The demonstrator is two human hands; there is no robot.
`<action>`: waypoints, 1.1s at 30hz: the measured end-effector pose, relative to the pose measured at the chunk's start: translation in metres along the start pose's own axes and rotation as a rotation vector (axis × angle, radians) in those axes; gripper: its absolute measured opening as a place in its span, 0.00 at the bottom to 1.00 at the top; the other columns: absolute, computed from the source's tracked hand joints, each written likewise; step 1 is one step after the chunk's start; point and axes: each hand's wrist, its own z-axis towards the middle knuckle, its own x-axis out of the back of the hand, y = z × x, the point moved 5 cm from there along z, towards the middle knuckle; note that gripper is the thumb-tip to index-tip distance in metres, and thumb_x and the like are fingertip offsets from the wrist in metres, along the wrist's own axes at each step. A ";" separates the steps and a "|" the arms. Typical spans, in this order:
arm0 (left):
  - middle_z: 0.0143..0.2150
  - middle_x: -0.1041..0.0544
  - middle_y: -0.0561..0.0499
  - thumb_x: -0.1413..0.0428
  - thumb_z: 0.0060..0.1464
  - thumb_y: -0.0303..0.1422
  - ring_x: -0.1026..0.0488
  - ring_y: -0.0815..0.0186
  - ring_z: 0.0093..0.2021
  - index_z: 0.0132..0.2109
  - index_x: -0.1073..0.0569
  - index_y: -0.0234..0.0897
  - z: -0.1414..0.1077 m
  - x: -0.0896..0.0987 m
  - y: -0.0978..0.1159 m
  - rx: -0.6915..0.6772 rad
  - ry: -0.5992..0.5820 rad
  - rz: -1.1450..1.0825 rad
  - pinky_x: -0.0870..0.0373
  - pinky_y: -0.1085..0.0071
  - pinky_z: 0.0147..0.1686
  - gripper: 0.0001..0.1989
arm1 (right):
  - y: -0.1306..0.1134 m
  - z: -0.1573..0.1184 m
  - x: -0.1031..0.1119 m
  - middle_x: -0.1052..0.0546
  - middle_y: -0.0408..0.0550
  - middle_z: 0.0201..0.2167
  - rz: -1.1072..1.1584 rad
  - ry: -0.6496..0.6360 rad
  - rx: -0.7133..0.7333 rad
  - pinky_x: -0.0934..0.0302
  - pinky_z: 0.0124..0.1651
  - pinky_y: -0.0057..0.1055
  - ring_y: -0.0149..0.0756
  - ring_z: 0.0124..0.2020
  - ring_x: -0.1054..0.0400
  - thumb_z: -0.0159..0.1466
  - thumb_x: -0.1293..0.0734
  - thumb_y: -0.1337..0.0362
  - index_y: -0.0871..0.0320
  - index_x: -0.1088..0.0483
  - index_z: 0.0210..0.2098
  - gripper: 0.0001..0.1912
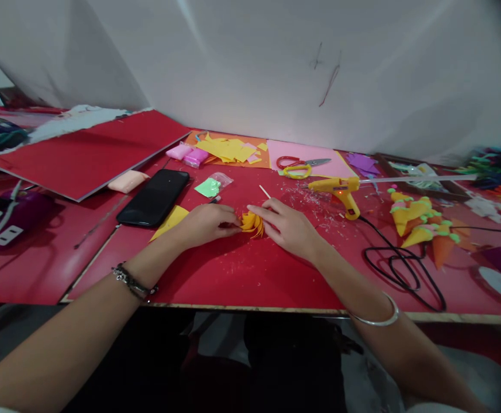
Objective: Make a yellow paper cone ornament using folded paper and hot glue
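A small yellow-orange flower, apparently of paper with curled strips, sits between my two hands above the red tabletop. My left hand pinches its left edge with thumb and fingertips. From the other side my right hand grips it, index finger across the top and thumb at the right edge. A thin pale stick shows just beyond my right fingers; whether they touch it I cannot tell. Beneath my left wrist lies a piece of yellow paper. A small bag with green clay-like material is beyond my left hand.
A black phone lies to the left. Scissors rest on pink paper at the back, beside yellow paper pieces. A yellow glue gun, its cord looped, and yellow-orange cone crafts are on the right.
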 end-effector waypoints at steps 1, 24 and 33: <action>0.31 0.26 0.51 0.50 0.53 0.35 0.32 0.72 0.28 0.35 0.26 0.37 0.000 0.000 0.000 -0.001 0.000 -0.001 0.42 0.78 0.26 0.10 | 0.000 0.000 0.000 0.34 0.51 0.43 -0.001 -0.004 -0.001 0.39 0.39 0.29 0.36 0.41 0.36 0.61 0.47 0.68 0.55 0.42 0.54 0.22; 0.31 0.28 0.51 0.53 0.54 0.37 0.32 0.71 0.28 0.35 0.28 0.38 0.003 0.004 0.011 0.005 0.031 0.286 0.44 0.76 0.25 0.11 | 0.014 -0.001 -0.005 0.31 0.44 0.28 0.226 0.017 -0.215 0.49 0.28 0.26 0.30 0.28 0.39 0.56 0.38 0.57 0.58 0.35 0.36 0.12; 0.28 0.29 0.52 0.54 0.55 0.42 0.33 0.71 0.27 0.33 0.28 0.37 0.005 0.006 0.015 0.039 0.092 0.310 0.47 0.75 0.22 0.15 | 0.018 -0.003 -0.008 0.35 0.39 0.23 0.425 0.024 -0.242 0.50 0.25 0.24 0.26 0.22 0.42 0.54 0.39 0.64 0.57 0.42 0.33 0.08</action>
